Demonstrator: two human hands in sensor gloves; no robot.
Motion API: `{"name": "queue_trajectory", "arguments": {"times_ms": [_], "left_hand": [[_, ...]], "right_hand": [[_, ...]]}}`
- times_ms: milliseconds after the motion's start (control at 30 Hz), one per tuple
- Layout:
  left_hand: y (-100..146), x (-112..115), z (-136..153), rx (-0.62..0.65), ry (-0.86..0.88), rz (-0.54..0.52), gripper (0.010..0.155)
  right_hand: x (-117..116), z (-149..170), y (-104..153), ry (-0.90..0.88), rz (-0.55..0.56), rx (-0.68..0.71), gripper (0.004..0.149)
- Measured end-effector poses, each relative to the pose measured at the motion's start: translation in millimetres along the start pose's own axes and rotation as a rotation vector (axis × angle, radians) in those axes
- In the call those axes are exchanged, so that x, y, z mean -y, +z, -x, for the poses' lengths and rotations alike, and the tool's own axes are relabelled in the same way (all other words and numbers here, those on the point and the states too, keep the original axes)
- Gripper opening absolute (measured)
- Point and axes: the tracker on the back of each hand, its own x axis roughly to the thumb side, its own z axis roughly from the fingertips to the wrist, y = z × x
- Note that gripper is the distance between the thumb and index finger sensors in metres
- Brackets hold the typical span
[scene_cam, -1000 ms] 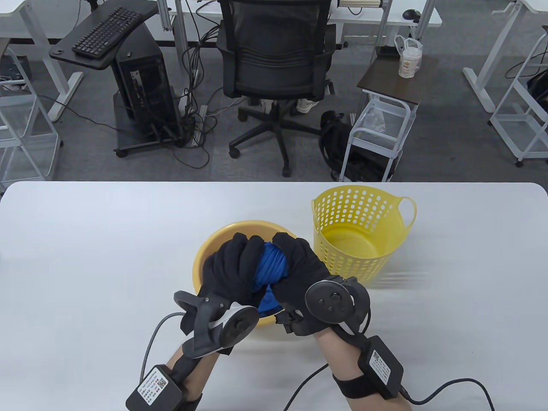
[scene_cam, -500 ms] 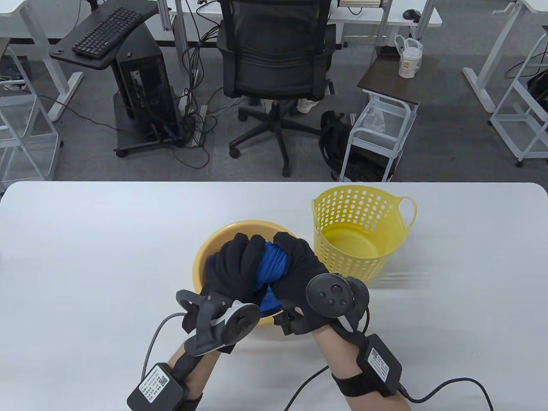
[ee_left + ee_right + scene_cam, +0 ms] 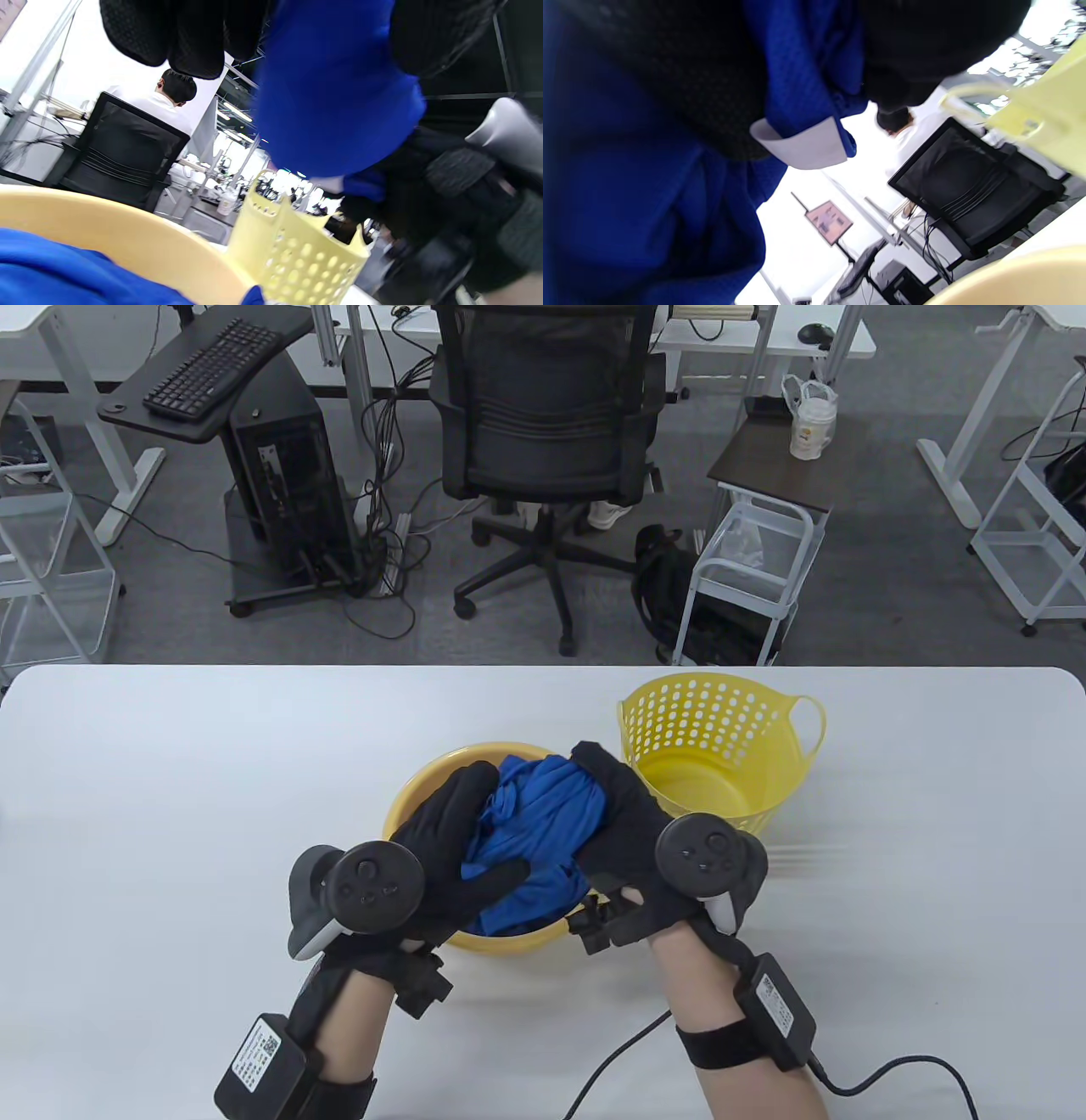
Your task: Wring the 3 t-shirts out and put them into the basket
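Note:
A blue t-shirt [image 3: 534, 823] is bunched between both gloved hands just above the yellow basin [image 3: 416, 793]. My left hand [image 3: 450, 840] wraps its left side, fingers along the cloth and thumb across the front. Gripping the right side is my right hand [image 3: 624, 823]. The yellow perforated basket [image 3: 721, 746] stands right of the basin, with nothing visible inside. In the left wrist view the shirt [image 3: 335, 84] hangs beside my fingers [image 3: 169, 38], and more blue cloth [image 3: 51, 271] lies in the basin [image 3: 127, 237]. The right wrist view shows the shirt [image 3: 628, 190] with a white label [image 3: 801, 146].
The white table [image 3: 170, 780] stretches wide on both sides of the basin. Cables trail from both wrists toward the near edge. Beyond the far edge stand an office chair [image 3: 543, 432], a computer cart [image 3: 280, 475] and a small trolley [image 3: 747, 560].
Both hands have rolled out of the tight twist, trackers now facing up. The wrung rope of blue cloth has loosened into a wider bundle and shifted slightly toward the basket.

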Motion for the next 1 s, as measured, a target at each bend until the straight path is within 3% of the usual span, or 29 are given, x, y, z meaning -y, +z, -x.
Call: {"name": "queue_trajectory", "arguments": {"times_ms": [67,167,267,367,500,567,633,767,833,867,933,1000], "left_hand": [[-1,5,2,-0.021,-0.051,0.002,0.091],[-8,23,3,-0.057,-0.113,0.094,0.087],[-14,46,2,-0.074,-0.193,0.206,0.077],[-18,67,0,-0.104,-0.316,0.283,0.072],[-21,93,-1,-0.137,-0.454,0.389,0.072],[-23,103,-1,-0.180,-0.508,0.448,0.074],[-28,114,-2,-0.221,-0.573,0.510,0.081],[-44,136,-3,-0.227,-0.542,0.616,0.091],[-52,140,-4,-0.277,-0.539,0.703,0.080],[-56,137,-5,-0.286,-0.549,0.692,0.069],[-61,122,-7,-0.312,-0.590,0.582,0.046],[-62,102,-8,-0.331,-0.619,0.522,0.044]], "right_hand": [[23,5,-3,0.006,0.107,-0.038,0.086],[63,18,-5,0.151,0.302,-0.096,0.092],[83,38,-6,0.308,0.372,-0.191,0.094],[83,55,-9,0.386,0.282,-0.260,0.091],[71,52,-13,0.290,0.076,-0.236,0.083],[69,44,-11,0.259,0.097,-0.201,0.081],[68,35,-8,0.244,0.191,-0.120,0.078],[68,26,-7,0.215,0.224,-0.056,0.076],[66,24,-8,0.135,0.229,-0.052,0.078],[64,22,-8,0.091,0.234,-0.036,0.077],[61,18,-8,0.066,0.213,-0.025,0.077],[61,15,-7,0.070,0.209,-0.011,0.076]]}}
